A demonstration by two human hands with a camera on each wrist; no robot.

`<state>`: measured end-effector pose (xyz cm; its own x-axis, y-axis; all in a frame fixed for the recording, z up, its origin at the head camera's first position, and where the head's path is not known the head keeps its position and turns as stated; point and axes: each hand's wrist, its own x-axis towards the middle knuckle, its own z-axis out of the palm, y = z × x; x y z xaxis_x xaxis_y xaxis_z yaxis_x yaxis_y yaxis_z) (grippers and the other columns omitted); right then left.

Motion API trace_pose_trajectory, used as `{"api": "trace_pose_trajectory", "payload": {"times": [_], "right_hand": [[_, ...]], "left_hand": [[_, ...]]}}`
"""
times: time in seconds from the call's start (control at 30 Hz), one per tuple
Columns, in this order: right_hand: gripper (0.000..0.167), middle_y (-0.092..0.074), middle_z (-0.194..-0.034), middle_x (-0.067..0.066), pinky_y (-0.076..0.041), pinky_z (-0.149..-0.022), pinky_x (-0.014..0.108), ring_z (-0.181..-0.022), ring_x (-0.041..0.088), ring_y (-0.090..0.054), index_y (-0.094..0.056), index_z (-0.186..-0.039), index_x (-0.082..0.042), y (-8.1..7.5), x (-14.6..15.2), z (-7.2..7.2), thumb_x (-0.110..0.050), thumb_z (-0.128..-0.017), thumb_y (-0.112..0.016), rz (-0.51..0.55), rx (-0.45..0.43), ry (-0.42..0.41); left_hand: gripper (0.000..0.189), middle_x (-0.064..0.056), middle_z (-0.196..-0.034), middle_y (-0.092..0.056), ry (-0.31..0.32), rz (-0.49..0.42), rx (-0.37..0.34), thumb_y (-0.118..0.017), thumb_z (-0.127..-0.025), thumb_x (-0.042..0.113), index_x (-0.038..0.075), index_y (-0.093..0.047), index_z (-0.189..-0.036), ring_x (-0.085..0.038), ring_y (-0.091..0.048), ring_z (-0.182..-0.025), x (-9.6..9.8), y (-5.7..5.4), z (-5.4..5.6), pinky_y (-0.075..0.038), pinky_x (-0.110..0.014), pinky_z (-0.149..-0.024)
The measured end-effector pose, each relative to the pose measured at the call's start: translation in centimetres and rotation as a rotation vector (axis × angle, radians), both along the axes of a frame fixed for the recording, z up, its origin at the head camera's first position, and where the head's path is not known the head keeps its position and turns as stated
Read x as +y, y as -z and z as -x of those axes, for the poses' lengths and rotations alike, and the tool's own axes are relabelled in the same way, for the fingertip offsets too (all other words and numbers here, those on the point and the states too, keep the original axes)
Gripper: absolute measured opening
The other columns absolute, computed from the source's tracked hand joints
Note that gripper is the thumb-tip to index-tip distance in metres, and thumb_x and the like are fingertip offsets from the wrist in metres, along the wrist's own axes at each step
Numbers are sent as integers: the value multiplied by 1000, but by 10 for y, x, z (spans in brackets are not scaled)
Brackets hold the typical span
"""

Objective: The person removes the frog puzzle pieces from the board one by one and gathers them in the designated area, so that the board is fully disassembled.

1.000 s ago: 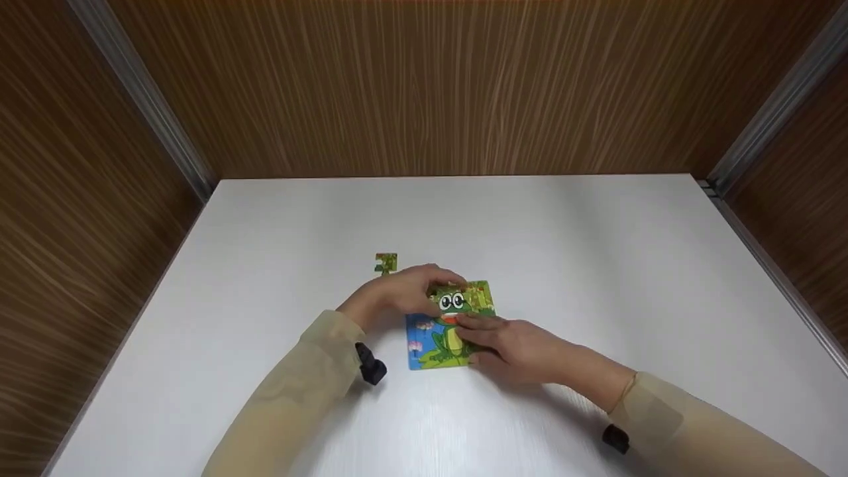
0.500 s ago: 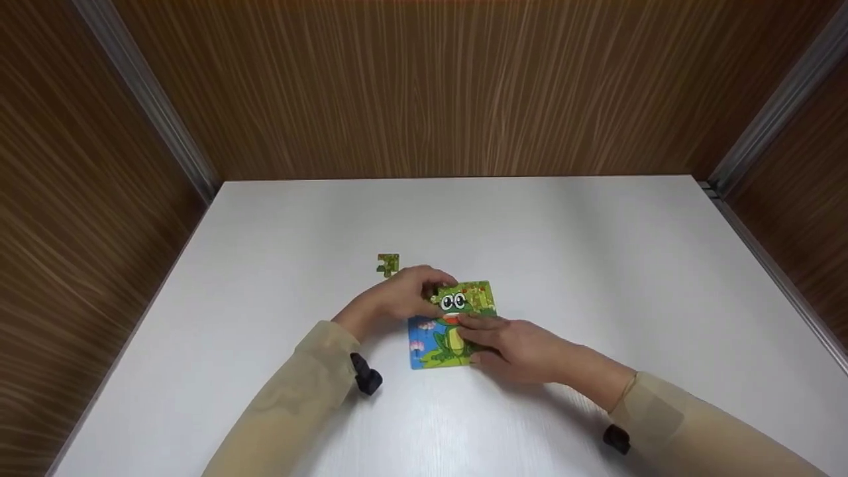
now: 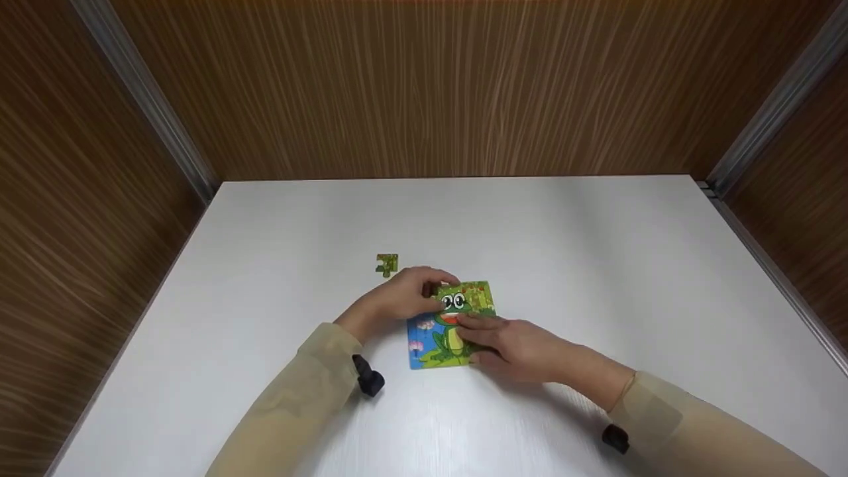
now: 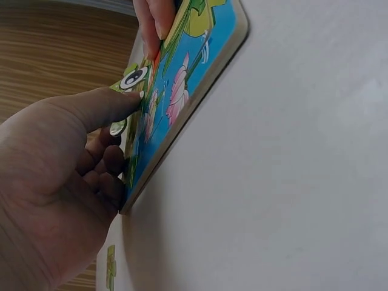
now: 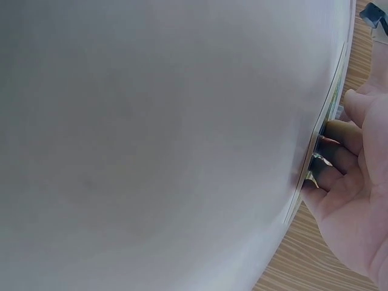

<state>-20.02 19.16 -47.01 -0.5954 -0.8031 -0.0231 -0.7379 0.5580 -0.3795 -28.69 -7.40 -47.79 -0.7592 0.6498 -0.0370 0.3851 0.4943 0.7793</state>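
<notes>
A frog jigsaw puzzle (image 3: 424, 354) in a shallow tray lies on the white table, with blue water and pink lotus flowers in its picture. My left hand (image 3: 405, 295) is over its upper left corner. In the left wrist view, the thumb and fingers pinch a puzzle piece (image 4: 133, 79) bearing a frog's eye, which stands proud of the board. My right hand (image 3: 513, 344) lies over the right side of the puzzle, its extended fingertips resting on the frog's mouth and belly; in the right wrist view these fingers (image 5: 339, 136) meet the board's edge.
A loose green puzzle piece (image 3: 387, 263) lies on the table (image 3: 596, 265) just beyond my left hand. Wood-grain panels (image 3: 457, 86) enclose the table at the back and both sides.
My left hand has shifted slightly at the puzzle's upper left, its thumb now closer to the frog's eyes. The right hand stays in place.
</notes>
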Motion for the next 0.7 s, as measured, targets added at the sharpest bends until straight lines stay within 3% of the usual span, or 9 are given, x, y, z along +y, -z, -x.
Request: {"api": "trace_pose_trajectory", "payload": {"times": [0.27, 0.47, 0.7], "right_hand": [[52, -41, -167, 9, -43, -114, 49, -152, 28, -40, -52, -157, -5, -1, 1, 0, -27, -111, -59, -16, -28, 19], [51, -42, -166, 11, -44, -114, 49, -152, 28, -40, -52, -156, -4, 1, 1, 0, -27, -111, -59, 1, -24, 12], [52, -43, -165, 12, -44, -113, 51, -151, 30, -41, -52, -156, -3, 1, 3, 0, -29, -111, -59, 5, -26, 12]], "left_hand": [[42, 3, -113, -72, -23, -8, -29, -63, -105, 13, 20, -66, -147, -12, -58, -87, 1, 1, -2, -48, -30, -82], [43, -2, -145, -64, -26, 33, -14, -55, -109, 15, 20, -61, -152, -14, -59, -121, 5, 0, -5, -46, -36, -107], [54, -3, -129, -65, 14, 33, -15, -71, -102, 15, 14, -58, -154, -15, -56, -104, 2, 0, -6, -48, -36, -96]]}}
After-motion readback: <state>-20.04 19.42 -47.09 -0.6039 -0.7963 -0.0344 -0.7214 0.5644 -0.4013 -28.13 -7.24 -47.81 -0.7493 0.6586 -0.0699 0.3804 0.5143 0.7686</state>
